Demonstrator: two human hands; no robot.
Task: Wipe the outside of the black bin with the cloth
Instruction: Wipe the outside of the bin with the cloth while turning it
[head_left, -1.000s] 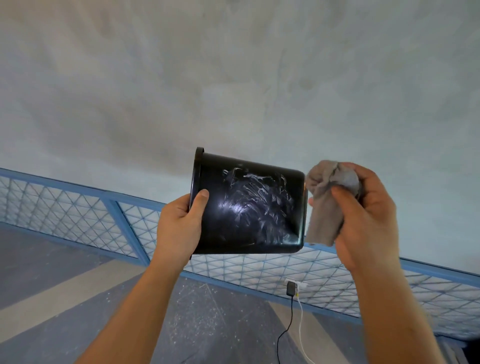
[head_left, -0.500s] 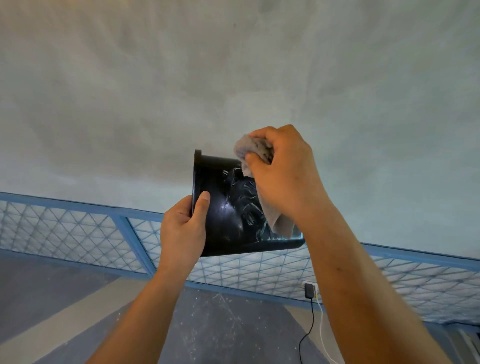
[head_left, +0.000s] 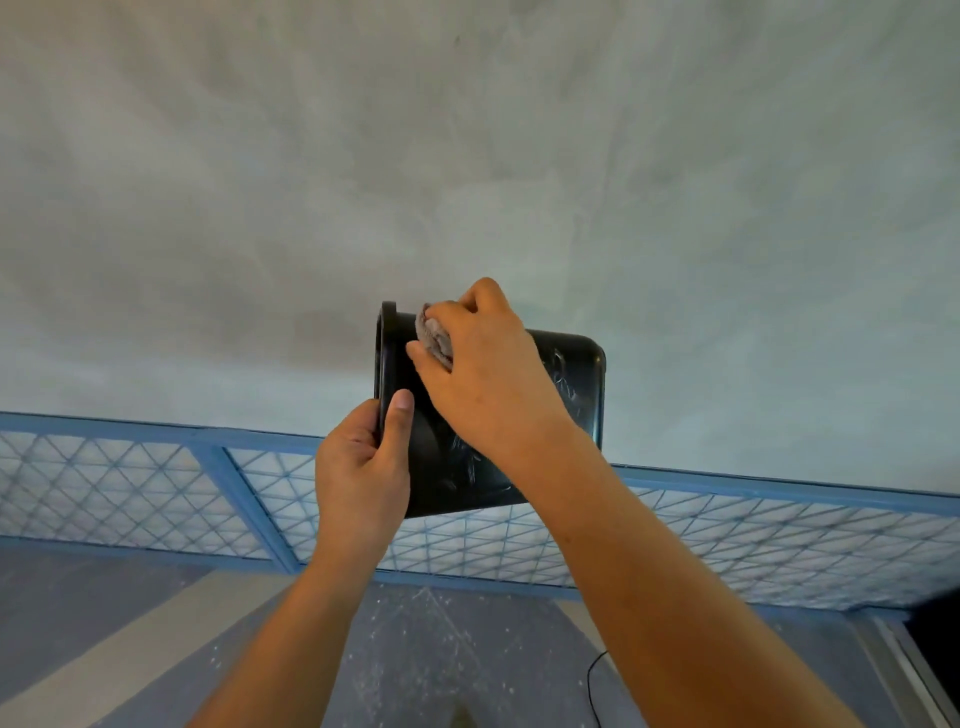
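Head view: at the lower left of the frame a floor with a pale stripe (head_left: 119, 654) is seen, and behind it a blue lattice railing (head_left: 130, 499) runs across the picture. Just left of centre, the left hand (head_left: 361, 478) is closed on the rim of the black bin (head_left: 566, 374), with the thumb laid over the outer wall and the other fingers hidden behind the rim. The bin is held on its side in mid-air at the centre of the frame, its open mouth turned toward the left edge and its base toward the right.

At the upper left of the bin the right hand (head_left: 488, 369) is clenched around the grey cloth (head_left: 434, 338), which is pressed against the wall near the rim. Pale smears are visible on the wall further right and lower down, so that part is judged not yet clean.

Since the bin is gripped only at one edge, a firm stroke toward the base could twist it out of the left hand and let it drop to the floor. Little of the cloth shows beyond the fingers, so bare knuckles may be dragged over the wall and leave fresh marks. At the lower right a thin black cable (head_left: 595, 686) lies on the floor.
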